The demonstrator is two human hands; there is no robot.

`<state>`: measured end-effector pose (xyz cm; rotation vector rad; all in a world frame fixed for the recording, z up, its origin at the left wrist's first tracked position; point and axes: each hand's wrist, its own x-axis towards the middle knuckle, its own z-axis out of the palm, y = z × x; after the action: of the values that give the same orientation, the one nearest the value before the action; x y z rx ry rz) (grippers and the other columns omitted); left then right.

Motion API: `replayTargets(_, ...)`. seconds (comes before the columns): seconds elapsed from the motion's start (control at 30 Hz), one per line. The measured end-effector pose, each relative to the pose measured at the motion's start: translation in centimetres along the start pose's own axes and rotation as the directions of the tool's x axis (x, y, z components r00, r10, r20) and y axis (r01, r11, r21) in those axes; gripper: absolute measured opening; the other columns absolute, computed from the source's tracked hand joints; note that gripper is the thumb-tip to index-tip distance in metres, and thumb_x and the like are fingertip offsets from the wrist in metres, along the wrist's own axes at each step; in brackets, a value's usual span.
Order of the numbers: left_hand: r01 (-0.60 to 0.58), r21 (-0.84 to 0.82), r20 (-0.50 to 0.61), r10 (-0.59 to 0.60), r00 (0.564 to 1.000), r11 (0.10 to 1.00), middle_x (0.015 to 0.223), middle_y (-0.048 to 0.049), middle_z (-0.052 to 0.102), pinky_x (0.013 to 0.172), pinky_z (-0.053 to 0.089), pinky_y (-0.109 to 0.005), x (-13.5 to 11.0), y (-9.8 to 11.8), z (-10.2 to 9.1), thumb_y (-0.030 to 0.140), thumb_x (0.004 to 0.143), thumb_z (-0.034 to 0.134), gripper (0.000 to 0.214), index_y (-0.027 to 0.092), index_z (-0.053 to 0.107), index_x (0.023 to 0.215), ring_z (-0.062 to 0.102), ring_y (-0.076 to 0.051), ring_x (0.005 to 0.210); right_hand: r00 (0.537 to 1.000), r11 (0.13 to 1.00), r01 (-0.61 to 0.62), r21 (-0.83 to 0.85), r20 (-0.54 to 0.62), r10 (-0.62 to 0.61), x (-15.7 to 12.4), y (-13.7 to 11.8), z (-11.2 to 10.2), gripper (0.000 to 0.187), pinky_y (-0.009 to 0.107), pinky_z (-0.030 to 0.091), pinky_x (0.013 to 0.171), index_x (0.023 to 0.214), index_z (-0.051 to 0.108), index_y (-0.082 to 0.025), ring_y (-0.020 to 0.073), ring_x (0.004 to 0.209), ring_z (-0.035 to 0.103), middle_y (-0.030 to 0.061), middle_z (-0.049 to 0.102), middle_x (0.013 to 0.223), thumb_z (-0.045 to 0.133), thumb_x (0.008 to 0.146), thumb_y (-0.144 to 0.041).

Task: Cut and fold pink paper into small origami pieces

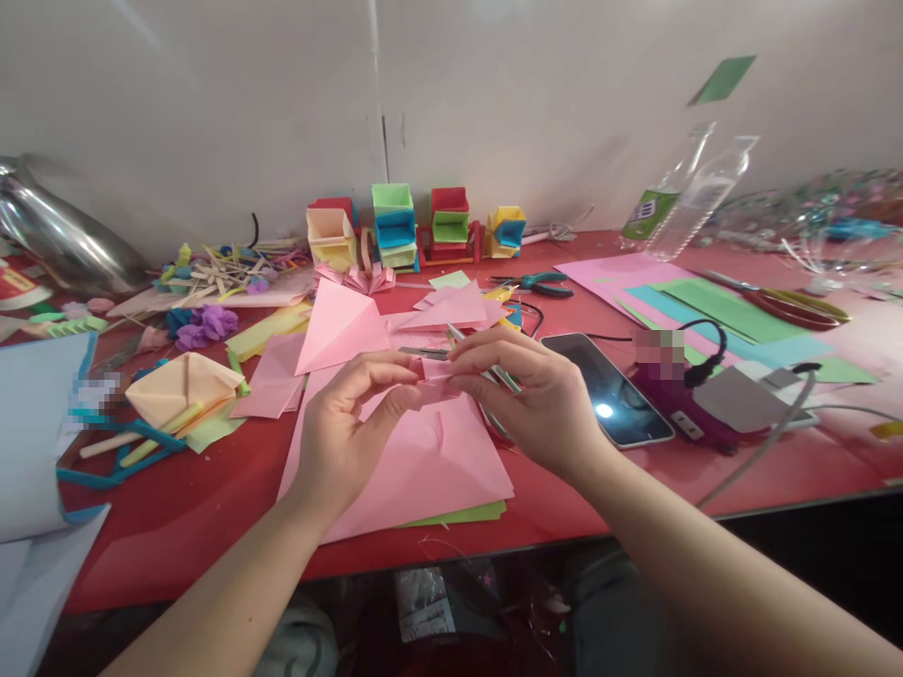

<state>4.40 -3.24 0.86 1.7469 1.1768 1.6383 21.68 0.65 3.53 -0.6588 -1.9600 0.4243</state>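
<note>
Between my two hands is a small folded piece of pink paper [435,372], raised a little over the table. My left hand [356,414] pinches its left end between thumb and fingers. On the other end, the thumb and fingers of my right hand [532,390] are closed as well. Below lies a stack of pink paper sheets [395,480], with a green sheet [458,514] peeking out at its front. Behind my left hand stands a folded pink paper triangle [339,324]. Scissors, mostly covered by my right hand, lie beneath it.
Coloured paper boxes [395,226] line the wall. Pliers [540,284] lie behind my right hand. A phone [607,387], a purple power strip [670,395] with cables and large scissors [783,303] are on the right. Plastic bottles [695,202] and a metal jug [71,230] stand farther back.
</note>
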Motion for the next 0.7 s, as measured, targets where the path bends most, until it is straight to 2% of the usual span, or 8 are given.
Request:
replayTargets(0.13, 0.076, -0.032, -0.004, -0.076, 0.997, 0.997, 0.09, -0.0019, 0.068, 0.075, 0.052, -0.022, 0.27, -0.18, -0.25, 0.026, 0.08, 0.061, 0.011, 0.021, 0.062, 0.09, 0.064, -0.013, 0.086, 0.997, 0.994, -0.07, 0.08, 0.031, 0.067, 0.17, 0.06, -0.1, 0.011, 0.027, 0.049, 0.075, 0.074, 0.066, -0.019, 0.0132, 0.081, 0.062, 0.0012, 0.065, 0.083, 0.064, 0.075, -0.009)
replayTargets(0.3, 0.144, 0.051, 0.116, -0.149, 0.982, 0.988, 0.077, 0.0003, 0.07, 0.062, 0.051, -0.018, 0.35, -0.69, -0.4, 0.026, 0.079, 0.061, 0.009, 0.019, 0.066, 0.084, 0.065, -0.011, 0.071, 0.99, 0.986, -0.113, 0.121, 0.099, 0.102, 0.18, 0.08, -0.12, 0.008, 0.029, 0.049, 0.077, 0.075, 0.067, -0.02, 0.0137, 0.083, 0.061, 0.0015, 0.064, 0.085, 0.064, 0.076, -0.013)
replayTargets(0.47, 0.123, 0.122, 0.054, -0.13, 0.99, 0.985, 0.061, 0.0031, 0.065, 0.05, 0.047, -0.016, 0.15, -0.48, -0.38, 0.027, 0.081, 0.057, 0.012, 0.019, 0.067, 0.079, 0.058, -0.008, 0.056, 0.991, 0.995, -0.065, 0.082, 0.123, 0.055, 0.11, 0.06, -0.17, 0.007, 0.03, 0.049, 0.08, 0.08, 0.069, -0.021, 0.0139, 0.084, 0.06, 0.0024, 0.063, 0.087, 0.065, 0.076, -0.017)
replayTargets(0.6, 0.123, 0.133, 0.05, -0.13, 0.99, 0.984, 0.061, 0.0025, 0.064, 0.05, 0.047, -0.017, 0.12, -0.22, -0.22, 0.027, 0.081, 0.056, 0.014, 0.019, 0.067, 0.079, 0.058, -0.009, 0.056, 0.992, 1.0, -0.014, 0.019, 0.125, 0.012, 0.1, 0.11, -0.15, 0.009, 0.031, 0.049, 0.079, 0.083, 0.068, -0.021, 0.0147, 0.085, 0.06, 0.003, 0.063, 0.087, 0.069, 0.073, -0.019)
replayTargets(0.7, 0.105, 0.134, 0.062, -0.114, 0.992, 0.985, 0.063, 0.0019, 0.066, 0.05, 0.047, -0.018, 0.15, -0.13, -0.1, 0.026, 0.08, 0.057, 0.012, 0.02, 0.067, 0.08, 0.059, -0.01, 0.057, 0.992, 0.999, 0.03, -0.013, 0.123, -0.028, 0.15, 0.1, -0.13, 0.002, 0.03, 0.05, 0.075, 0.078, 0.066, -0.02, 0.0142, 0.081, 0.06, 0.0029, 0.063, 0.084, 0.067, 0.075, -0.019)
